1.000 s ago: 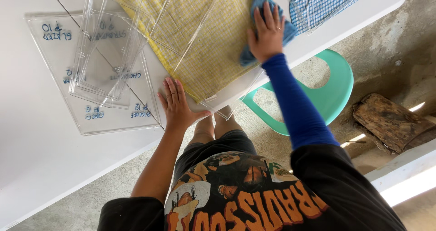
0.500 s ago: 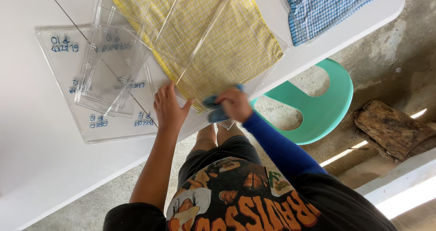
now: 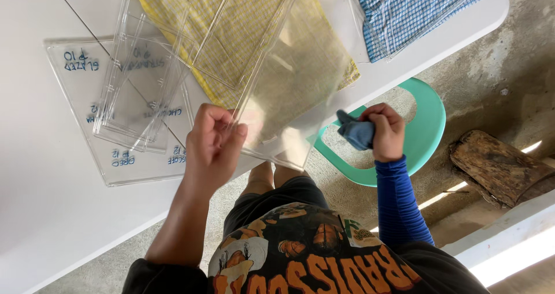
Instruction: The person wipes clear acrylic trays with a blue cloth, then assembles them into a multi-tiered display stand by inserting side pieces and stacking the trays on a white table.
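Note:
My left hand (image 3: 213, 145) grips the near edge of a large clear acrylic sheet (image 3: 289, 80) and tilts it up off the white table (image 3: 40, 213). The sheet lies over a yellow checked cloth (image 3: 231, 34). My right hand (image 3: 383, 130), in a blue sleeve, is off the table edge and closed around a crumpled blue rag (image 3: 355, 133). The rag is apart from the sheet.
More clear acrylic panels with blue handwritten marks (image 3: 121, 97) lie stacked at the left. A blue checked cloth (image 3: 410, 10) covers the table's far right. Below stand a teal plastic stool (image 3: 425, 132) and a wood log (image 3: 500, 167) on the concrete floor.
My right hand drew the blue rag from the far end of the sheet back to the near edge, then off the table. My left hand went from flat on the table to gripping and lifting the sheet.

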